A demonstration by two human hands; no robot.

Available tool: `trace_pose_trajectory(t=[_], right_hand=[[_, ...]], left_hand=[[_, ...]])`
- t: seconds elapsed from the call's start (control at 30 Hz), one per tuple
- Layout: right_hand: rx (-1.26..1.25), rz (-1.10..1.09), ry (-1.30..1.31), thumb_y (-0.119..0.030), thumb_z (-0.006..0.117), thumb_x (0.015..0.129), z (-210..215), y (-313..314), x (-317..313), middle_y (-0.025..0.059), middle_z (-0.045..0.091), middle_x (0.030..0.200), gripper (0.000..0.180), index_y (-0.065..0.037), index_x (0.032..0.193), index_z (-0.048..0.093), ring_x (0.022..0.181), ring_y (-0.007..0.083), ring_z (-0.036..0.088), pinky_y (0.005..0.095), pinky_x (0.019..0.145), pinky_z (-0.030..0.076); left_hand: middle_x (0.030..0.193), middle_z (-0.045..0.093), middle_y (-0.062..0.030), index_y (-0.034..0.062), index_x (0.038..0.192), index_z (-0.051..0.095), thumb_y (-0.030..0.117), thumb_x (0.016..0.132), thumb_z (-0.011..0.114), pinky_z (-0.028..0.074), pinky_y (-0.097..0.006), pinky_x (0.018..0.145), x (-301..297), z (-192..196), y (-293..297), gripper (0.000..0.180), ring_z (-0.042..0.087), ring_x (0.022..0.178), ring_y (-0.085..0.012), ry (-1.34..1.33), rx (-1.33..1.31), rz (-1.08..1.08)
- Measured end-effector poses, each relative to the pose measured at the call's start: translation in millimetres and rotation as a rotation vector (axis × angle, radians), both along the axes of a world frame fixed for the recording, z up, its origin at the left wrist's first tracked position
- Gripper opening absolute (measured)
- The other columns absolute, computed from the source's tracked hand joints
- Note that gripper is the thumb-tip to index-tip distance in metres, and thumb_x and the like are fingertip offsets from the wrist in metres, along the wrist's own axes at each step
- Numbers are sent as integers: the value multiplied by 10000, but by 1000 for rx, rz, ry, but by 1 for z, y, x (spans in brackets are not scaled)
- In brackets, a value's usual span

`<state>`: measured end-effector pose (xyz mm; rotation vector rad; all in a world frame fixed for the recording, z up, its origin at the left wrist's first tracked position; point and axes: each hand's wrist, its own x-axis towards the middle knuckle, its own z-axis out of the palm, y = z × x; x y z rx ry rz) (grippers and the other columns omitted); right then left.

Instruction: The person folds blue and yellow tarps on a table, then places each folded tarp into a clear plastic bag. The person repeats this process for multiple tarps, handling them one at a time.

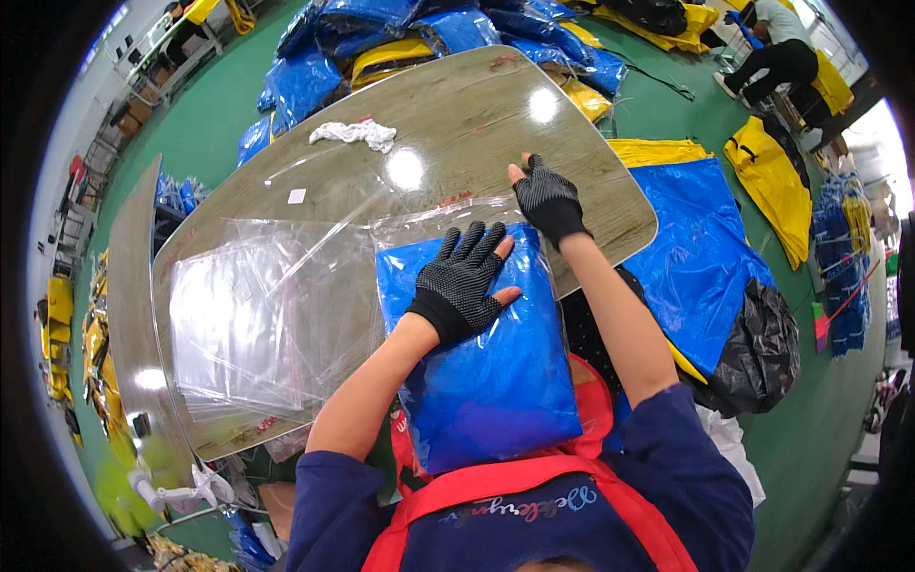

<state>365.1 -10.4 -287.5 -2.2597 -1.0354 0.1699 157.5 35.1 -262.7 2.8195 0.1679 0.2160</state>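
Note:
A folded blue sheet-like item [486,381] lies inside a clear plastic bag [396,232], partly over the table's near edge and against my body. My left hand [462,281], in a black dotted glove with bare fingertips, presses flat on the upper part of this package with its fingers spread. Just beyond the bag's upper right corner is my right hand [550,197], gloved alike. Its thumb and forefinger stand apart over the tabletop, and the other fingers are partly hidden. Nothing shows in its grasp.
Clear plastic bags [238,324] lie stacked on the wood-patterned table [457,124], left of the package. A crumpled white cloth [355,134] sits farther back. Wrapped blue and yellow packages [457,30] are heaped behind the table. Blue sheeting [681,248] lies right. Another person [782,57] bends at far right.

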Motion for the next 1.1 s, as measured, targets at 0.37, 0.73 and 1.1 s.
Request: trace_pose_trajectory(t=[0.37, 0.73, 1.1], right_hand=[[-88, 46, -126, -470, 437, 901, -26, -35, -65, 190, 598, 1063, 541, 20, 1056, 609, 1025, 341, 527, 413, 967, 359], [132, 617, -301, -198, 582, 783, 16, 67, -87, 97, 607, 831, 118, -111, 814, 655, 817, 289, 592, 417, 698, 480], [128, 669, -433, -264, 564, 849, 17, 90, -100, 95, 631, 810, 204, -95, 791, 664, 769, 280, 610, 414, 638, 497]], left_hand=[[1282, 520, -190, 11, 1209, 537, 310, 844, 558, 329, -393, 1060, 10, -27, 37, 472, 457, 1226, -355, -163, -318, 56], [693, 602, -54, 27, 836, 571, 239, 890, 592, 456, -292, 618, -47, -71, 147, 219, 554, 638, -137, -484, -1075, 899], [953, 677, -67, -3, 1062, 664, 257, 894, 606, 463, -248, 771, -53, -59, 129, 315, 594, 860, -120, -364, -1404, 621]])
